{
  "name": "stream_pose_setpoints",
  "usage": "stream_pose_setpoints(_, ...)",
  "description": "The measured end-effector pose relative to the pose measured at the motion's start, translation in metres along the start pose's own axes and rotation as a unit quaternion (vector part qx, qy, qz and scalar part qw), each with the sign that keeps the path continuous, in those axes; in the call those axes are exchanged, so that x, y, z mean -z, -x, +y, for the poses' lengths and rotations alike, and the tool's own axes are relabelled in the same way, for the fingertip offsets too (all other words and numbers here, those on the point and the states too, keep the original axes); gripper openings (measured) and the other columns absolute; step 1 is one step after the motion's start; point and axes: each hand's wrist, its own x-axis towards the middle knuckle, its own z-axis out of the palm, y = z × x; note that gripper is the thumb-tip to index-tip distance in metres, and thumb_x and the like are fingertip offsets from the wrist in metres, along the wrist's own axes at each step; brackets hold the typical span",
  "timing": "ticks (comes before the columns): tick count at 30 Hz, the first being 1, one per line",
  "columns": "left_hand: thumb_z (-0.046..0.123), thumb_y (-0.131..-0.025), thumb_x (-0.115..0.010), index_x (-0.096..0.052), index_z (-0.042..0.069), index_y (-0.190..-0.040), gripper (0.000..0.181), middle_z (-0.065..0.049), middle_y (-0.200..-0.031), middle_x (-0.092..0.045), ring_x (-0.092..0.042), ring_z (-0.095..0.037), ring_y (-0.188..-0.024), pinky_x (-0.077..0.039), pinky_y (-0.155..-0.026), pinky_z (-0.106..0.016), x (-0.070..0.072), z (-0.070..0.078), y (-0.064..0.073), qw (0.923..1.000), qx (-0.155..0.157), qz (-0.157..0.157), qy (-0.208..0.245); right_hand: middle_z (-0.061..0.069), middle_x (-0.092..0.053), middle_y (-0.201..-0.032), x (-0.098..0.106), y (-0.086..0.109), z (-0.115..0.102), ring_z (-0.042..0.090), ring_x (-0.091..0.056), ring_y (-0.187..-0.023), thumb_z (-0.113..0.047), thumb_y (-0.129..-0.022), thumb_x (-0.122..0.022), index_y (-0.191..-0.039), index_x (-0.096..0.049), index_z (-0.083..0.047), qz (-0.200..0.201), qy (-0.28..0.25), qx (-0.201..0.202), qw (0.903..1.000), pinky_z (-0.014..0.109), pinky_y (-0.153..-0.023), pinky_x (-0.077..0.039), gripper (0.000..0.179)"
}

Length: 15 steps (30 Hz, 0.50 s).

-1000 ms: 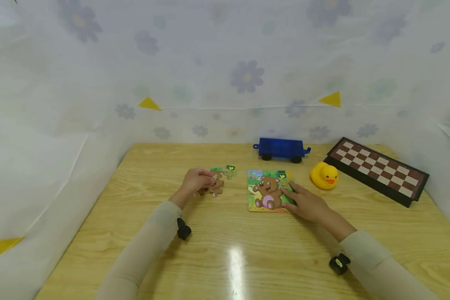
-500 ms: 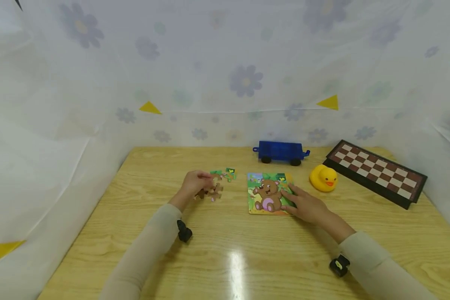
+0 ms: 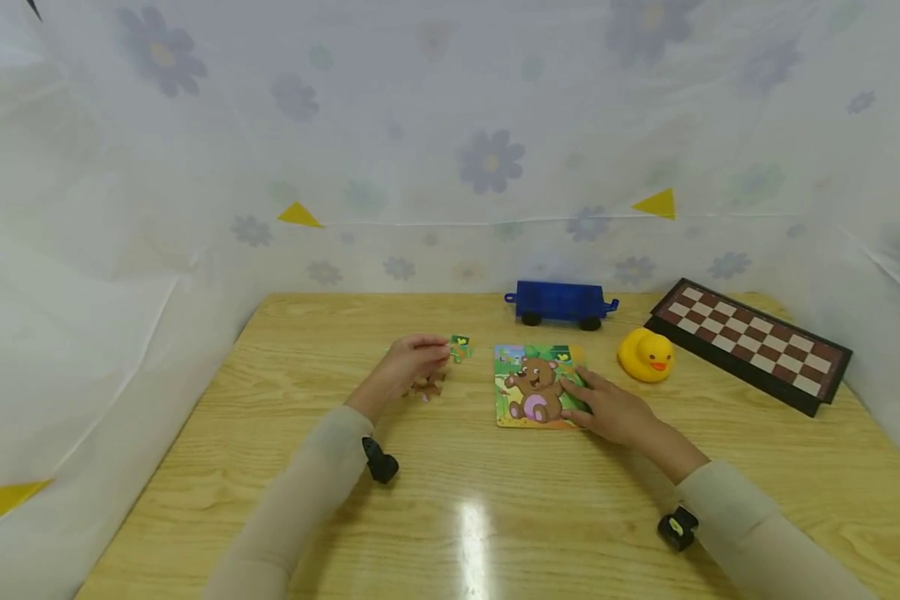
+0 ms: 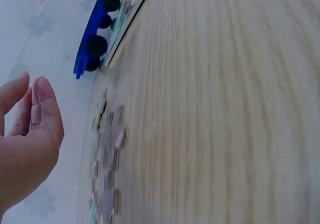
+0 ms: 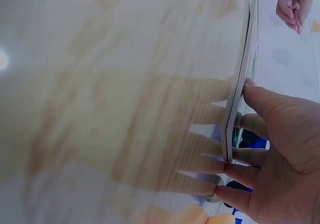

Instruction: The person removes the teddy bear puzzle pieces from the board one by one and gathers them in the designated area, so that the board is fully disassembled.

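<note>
- Left hand (image 3: 407, 365) has shifted toward the table's (image 3: 390, 533) right edge, hovering above loose puzzle pieces (image 3: 427, 385), thumb and fingertips apart, holding nothing.
- Right hand (image 3: 613, 410) touches the bear board's (image 3: 532, 387) right side with spread fingers, mid-table.
- Pieces lie between board and left edge.
- Blue wagon (image 3: 560, 302) stands near the far edge.
</note>
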Motion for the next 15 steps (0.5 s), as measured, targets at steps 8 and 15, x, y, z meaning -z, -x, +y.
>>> stream_pose_setpoints(8,-0.002,-0.093,-0.057,-0.052,-0.010,-0.126,0.034,-0.007,-0.103,-0.064,-0.063,-0.019,-0.100,-0.043,-0.101,-0.039,-0.042,-0.006,-0.014,0.9981,0.022,-0.026,0.052,0.028,-0.028,-0.148,-0.001,-0.002,0.002,0.046,-0.034,-0.131,-0.041,-0.094,-0.055,-0.142,-0.043,-0.006,-0.001,-0.001,-0.001,1.0000,0.057,-0.093,-0.043,0.060)
stream_pose_setpoints(15,0.001,-0.095,-0.055,-0.055,-0.009,-0.122,0.030,-0.018,-0.111,-0.062,-0.063,-0.018,-0.095,-0.045,-0.099,-0.038,-0.077,-0.013,-0.023,0.9950,0.029,-0.087,0.038,0.029,-0.029,-0.147,-0.001,-0.001,0.002,0.046,-0.036,-0.129,-0.040,-0.094,-0.056,-0.141,-0.044,-0.005,0.005,0.002,0.004,1.0000,0.056,-0.093,-0.044,0.060)
